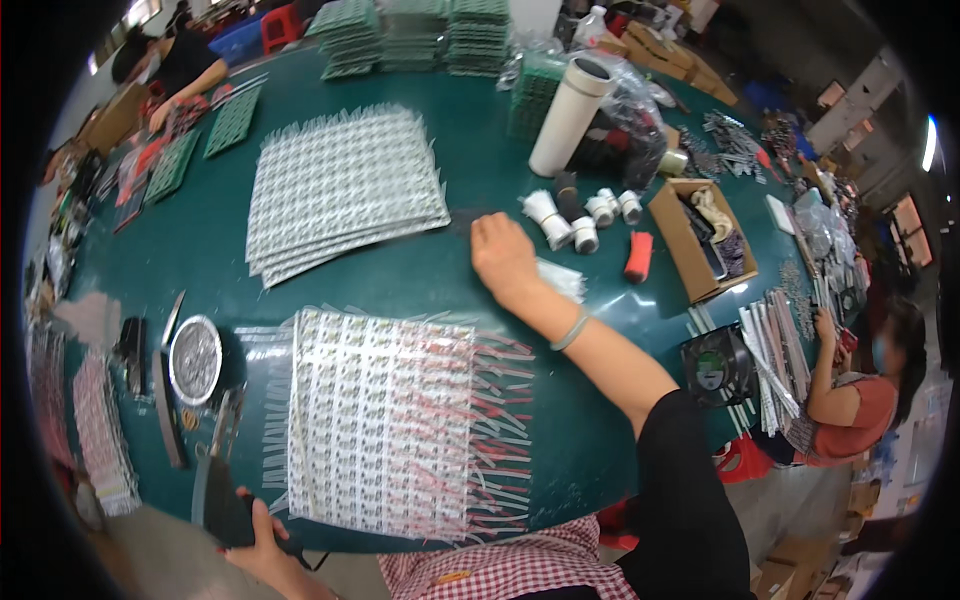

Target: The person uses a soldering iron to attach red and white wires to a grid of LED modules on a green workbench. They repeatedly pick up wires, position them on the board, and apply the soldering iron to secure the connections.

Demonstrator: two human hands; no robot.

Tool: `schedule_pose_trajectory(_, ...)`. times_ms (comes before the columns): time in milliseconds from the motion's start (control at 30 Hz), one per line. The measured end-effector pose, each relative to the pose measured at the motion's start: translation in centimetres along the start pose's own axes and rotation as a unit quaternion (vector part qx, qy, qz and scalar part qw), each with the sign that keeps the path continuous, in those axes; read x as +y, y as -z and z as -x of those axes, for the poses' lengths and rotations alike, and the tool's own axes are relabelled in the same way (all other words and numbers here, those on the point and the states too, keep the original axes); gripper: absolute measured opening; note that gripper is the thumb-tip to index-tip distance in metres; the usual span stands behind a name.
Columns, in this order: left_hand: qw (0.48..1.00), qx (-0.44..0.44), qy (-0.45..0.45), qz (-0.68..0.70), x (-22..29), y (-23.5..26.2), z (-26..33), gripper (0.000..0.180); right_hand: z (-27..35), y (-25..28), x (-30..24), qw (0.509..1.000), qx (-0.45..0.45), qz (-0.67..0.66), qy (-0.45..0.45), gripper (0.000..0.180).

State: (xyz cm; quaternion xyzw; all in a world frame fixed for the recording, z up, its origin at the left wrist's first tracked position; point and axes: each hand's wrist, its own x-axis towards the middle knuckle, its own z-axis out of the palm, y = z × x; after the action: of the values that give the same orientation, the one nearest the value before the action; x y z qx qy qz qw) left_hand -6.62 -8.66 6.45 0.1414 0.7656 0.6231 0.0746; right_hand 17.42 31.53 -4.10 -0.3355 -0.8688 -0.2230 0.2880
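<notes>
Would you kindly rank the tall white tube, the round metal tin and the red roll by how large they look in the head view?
1. tall white tube
2. round metal tin, nearer the camera, so unsure
3. red roll

Bare green worktop (200, 250) lies open between the two stacks of wired strip panels (340, 185). Small white spools (575, 215) and a cardboard box (690, 240) crowd the right.

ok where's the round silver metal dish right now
In the head view the round silver metal dish sits on the green table at the person's left, just left of the near sheet of wired white strips, above the left hand.
</notes>
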Motion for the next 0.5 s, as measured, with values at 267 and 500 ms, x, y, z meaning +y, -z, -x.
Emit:
schedule_pose_trajectory(267, 0.989, -0.044, 0.001, -0.139, 1.1, -2.5, -0.5, 0.041, -0.5, 0.5, 0.8, 0.998, -0.055, 0.008, -0.016, 0.009)
schedule_pose_trajectory(500, 0.996, -0.018, -0.083, -0.007, -0.7, -3.5, -0.9, 0.035, -0.5, 0.8, 1.2, 0.998, -0.016, -0.04, -0.042, 0.006)
